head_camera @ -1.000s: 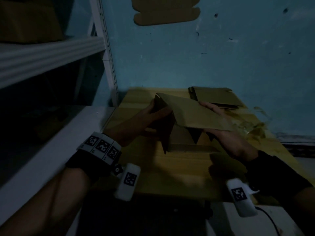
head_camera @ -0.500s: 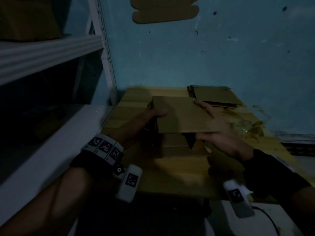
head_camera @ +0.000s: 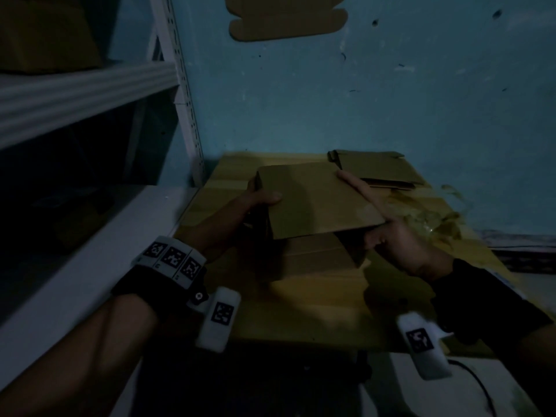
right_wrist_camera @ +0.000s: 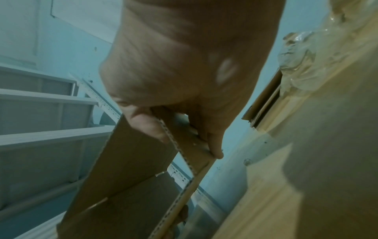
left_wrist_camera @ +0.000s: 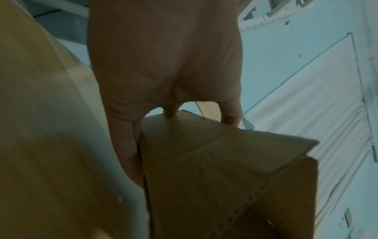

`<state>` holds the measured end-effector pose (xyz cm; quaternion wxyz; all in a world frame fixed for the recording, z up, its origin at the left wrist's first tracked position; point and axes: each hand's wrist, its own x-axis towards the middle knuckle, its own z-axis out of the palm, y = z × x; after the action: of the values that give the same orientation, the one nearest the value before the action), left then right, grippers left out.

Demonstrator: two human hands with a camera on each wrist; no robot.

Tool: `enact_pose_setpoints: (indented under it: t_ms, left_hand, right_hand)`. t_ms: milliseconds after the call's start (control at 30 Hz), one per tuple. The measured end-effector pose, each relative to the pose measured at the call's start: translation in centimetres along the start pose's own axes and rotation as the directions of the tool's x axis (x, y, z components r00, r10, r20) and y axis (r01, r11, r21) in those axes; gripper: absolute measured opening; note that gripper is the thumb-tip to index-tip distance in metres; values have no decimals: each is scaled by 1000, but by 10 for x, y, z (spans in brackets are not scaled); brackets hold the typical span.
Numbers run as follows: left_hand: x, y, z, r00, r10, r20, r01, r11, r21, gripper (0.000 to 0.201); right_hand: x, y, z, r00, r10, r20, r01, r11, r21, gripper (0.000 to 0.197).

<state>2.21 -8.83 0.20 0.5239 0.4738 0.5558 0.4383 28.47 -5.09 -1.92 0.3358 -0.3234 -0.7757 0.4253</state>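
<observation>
- Erecting the cardboard box [head_camera: 313, 200] looks like the step in hand; it's held above the wooden table [head_camera: 316, 314].
- Left hand [head_camera: 255, 203] pinches its left edge, right hand [head_camera: 400, 239] its right corner.
- Next, I'd guess: fold the flaps.

Left hand [head_camera: 255, 203] and right hand [head_camera: 400, 239] hold cardboard box [head_camera: 310, 200].

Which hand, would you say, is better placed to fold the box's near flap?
Probably the right hand: its thumb sits at the box's open near corner; the left hand grips the left side.
</observation>
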Motion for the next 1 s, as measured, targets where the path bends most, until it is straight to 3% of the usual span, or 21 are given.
enact_pose_setpoints:
  t_ms: [167,300,467,600,767,833,1000]
  left_hand:
    - [3,0,-3,998,68,12,-69,997,34,47]
    - [3,-2,-5,996,86,23,-86,996,30,44]
    - [5,-2,-10,979,203,-2,-203,978,37,59]
    - [14,-2,-15,936,341,-82,-345,938,-43,88]
    - [15,1,-28,889,458,-34,-458,889,-17,125]
    - [16,2,-31,863,505,-36,-504,863,29,127]
    - [17,4,-31,826,564,-5,-564,825,37,110]
  right_hand:
    - [-2,-7,-3,999,46,-8,-46,999,-5,109]
    - [-2,-12,-7,997,77,15,-78,992,99,111]
    - [2,-11,-5,997,31,72,-17,982,-188,118]
    - [6,-5,-3,995,56,87,-36,975,-219,131]
    - [7,-5,0,992,96,85,-81,982,-171,112]
    - [5,-7,3,992,97,80,-85,986,-140,101]
    - [4,-16,8,993,107,-50,-107,994,1,31]
